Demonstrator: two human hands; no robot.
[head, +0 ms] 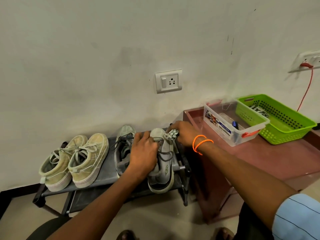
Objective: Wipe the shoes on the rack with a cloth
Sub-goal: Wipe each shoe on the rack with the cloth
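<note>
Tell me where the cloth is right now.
In the head view, the cloth is bunched in the right hand, against the toe of the grey shoe that the left hand grips on the rack.

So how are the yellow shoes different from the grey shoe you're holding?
The yellow shoes sit flat on the rack, untouched; the grey shoe is tilted, held by the left hand. The right hand presses a cloth on the grey shoe's toe. Both have laces.

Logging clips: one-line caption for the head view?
Left hand steadies grey shoe on rack; right hand wipes its toe with cloth.
</note>
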